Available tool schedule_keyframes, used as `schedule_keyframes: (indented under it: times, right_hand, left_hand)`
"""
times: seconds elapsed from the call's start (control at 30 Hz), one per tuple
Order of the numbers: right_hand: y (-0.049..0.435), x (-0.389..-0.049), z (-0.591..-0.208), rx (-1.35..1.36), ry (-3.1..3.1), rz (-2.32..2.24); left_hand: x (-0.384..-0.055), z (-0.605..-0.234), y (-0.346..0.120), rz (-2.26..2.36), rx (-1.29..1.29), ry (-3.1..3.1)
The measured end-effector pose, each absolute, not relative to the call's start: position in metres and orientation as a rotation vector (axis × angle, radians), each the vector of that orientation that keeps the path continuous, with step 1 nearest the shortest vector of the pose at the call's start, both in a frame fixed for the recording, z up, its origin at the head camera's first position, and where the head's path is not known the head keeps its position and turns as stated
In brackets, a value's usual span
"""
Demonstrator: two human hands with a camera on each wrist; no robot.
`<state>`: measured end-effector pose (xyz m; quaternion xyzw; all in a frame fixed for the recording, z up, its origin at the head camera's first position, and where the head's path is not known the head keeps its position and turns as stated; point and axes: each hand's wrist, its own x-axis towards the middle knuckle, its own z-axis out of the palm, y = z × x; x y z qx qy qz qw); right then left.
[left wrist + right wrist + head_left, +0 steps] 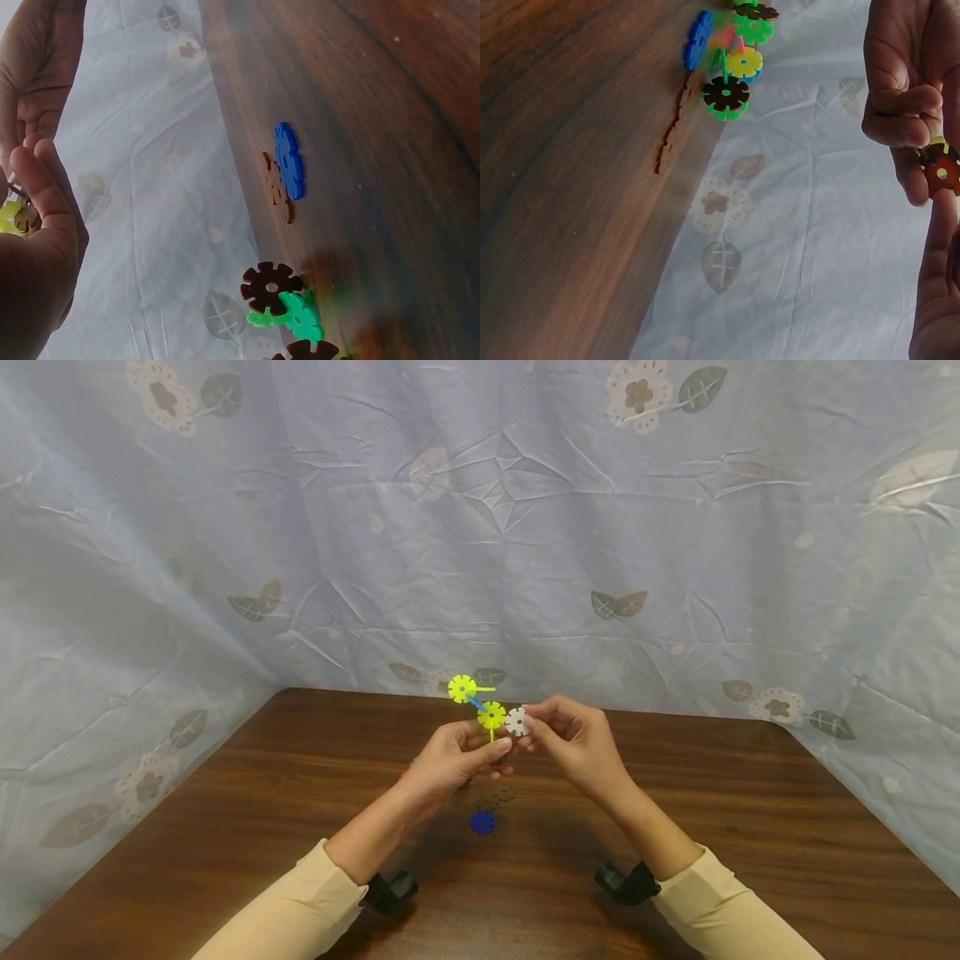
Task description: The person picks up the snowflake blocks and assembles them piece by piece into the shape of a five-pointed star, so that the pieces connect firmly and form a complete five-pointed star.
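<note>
My left hand (453,762) pinches the bottom of a small assembly of notched interlocking discs, held up over the table. In it, a yellow disc (462,688) stands at the top, a blue piece (474,700) links down from it, and a second yellow disc (492,715) is just above my fingers. My right hand (576,742) pinches another disc (517,722), whitish in the head view, right at the second yellow disc's edge. Both wrist views have a brown disc (28,217) (941,169) between the hands, with yellow behind it.
Below the hands a dark blue disc (482,822) lies on the wooden table (712,827), with brown discs (277,191) beside it. Joined green, brown and yellow discs (735,82) stand beyond, mostly hidden by my left hand in the head view. A patterned curtain (495,568) hangs behind.
</note>
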<state>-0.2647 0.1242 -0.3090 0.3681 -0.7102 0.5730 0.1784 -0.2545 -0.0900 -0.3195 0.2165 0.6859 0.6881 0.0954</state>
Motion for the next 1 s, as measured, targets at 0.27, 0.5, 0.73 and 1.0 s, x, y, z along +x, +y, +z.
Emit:
schedule_keyframes:
  times: [0.27, 0.5, 0.73, 1.0]
  right_hand:
    - [0.119, -0.263, -0.309, 1.052, -1.964, 1.552]
    - [0.117, -0.263, -0.307, 1.008, -1.957, 1.628]
    - [0.112, -0.263, -0.309, 0.942, -1.942, 1.657]
    - [0.106, -0.262, -0.311, 0.960, -1.935, 1.688]
  left_hand:
    - [-0.254, -0.317, -0.089, 2.072, 0.660, 2.056]
    - [-0.255, -0.312, -0.089, 2.106, 0.585, 2.013]
    - [-0.254, -0.313, -0.088, 2.154, 0.558, 1.924]
    - [-0.252, -0.316, -0.083, 2.269, 0.474, 1.831]
